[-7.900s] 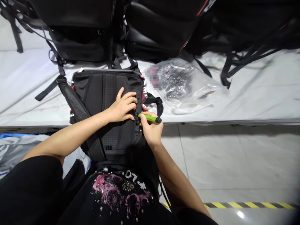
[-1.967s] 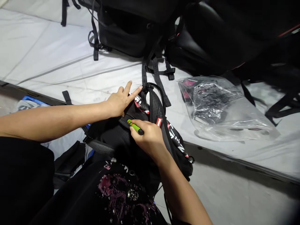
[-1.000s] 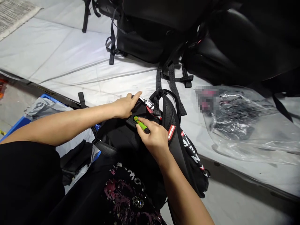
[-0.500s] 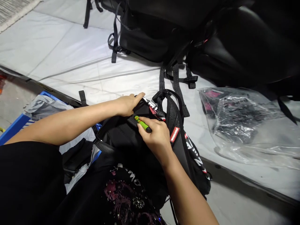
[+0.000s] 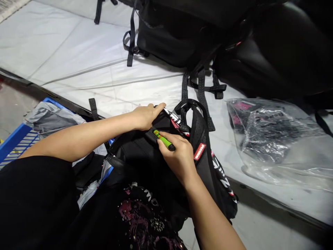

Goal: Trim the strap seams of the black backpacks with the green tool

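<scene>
A black backpack [image 5: 135,149] with a red label and white-lettered strips leans against the table's near edge, in front of my body. My left hand [image 5: 147,116] grips its upper edge, the index finger stretched along the fabric and the other fingers closed on it. In my right hand [image 5: 179,152] is a small green tool handle [image 5: 164,139] with a black butt end. Its front end points at the fabric just below my left fingers. The tip is too small to make out, so the tool's exact kind does not show.
Black bags [image 5: 166,38] lie across the back of the pale table [image 5: 109,90], straps hanging forward. To the right lies a clear plastic bag [image 5: 273,139] with dark and pink contents. A blue crate [image 5: 15,142] with grey fabric stands at the lower left.
The view has shifted slightly, so most things sit a little further right. Both hands keep their places on the backpack, and the green tool stays at nearly the same spot.
</scene>
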Available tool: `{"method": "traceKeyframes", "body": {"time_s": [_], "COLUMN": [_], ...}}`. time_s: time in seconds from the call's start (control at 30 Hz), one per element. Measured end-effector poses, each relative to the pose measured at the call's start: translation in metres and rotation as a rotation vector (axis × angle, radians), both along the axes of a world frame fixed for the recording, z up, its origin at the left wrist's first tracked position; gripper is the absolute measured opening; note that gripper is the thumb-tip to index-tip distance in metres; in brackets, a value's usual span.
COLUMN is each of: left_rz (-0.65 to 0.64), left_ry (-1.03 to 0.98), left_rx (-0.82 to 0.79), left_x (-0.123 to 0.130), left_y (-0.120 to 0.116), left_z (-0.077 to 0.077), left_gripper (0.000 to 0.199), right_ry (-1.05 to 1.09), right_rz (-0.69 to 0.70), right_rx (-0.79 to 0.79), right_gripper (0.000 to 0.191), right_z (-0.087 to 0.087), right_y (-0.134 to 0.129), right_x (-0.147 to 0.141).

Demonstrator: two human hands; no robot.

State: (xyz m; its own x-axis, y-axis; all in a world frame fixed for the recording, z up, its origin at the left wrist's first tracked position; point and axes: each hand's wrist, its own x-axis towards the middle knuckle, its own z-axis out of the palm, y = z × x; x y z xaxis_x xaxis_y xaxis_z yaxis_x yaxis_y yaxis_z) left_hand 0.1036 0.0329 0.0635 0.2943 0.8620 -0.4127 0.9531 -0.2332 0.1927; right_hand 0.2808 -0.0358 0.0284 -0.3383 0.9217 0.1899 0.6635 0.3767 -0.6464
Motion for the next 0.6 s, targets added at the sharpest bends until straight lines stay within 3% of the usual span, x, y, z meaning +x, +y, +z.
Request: {"method": "traceKeyframes", "body": {"time_s": [0.23,0.37,0.6], "left_rz": [0.003,0.011,0.019], "left_ry": [-0.007,0.013,0.032], "left_rx": [-0.008,0.013,0.041], "left_x": [-0.0023,-0.0025,-0.0003], "left_y": [-0.0002,-0.0001,-0.001], "left_z": [-0.0003,-0.0031,-0.0026], "left_gripper": [0.088,0.086,0.083], "right_ry": [0.031,0.122,0.049], "right_rz": [-0.009,0.064,0.037], "right_rx": [-0.005,-0.062,-0.088], "right_gripper": [0.023,0.025,0.025], "right_z": [-0.0028,-0.0047,-0.0015], "right_y": [0.0026,0.0049,0.0043], "right_x": [-0.0053,-0.0076,-0.0076]}}
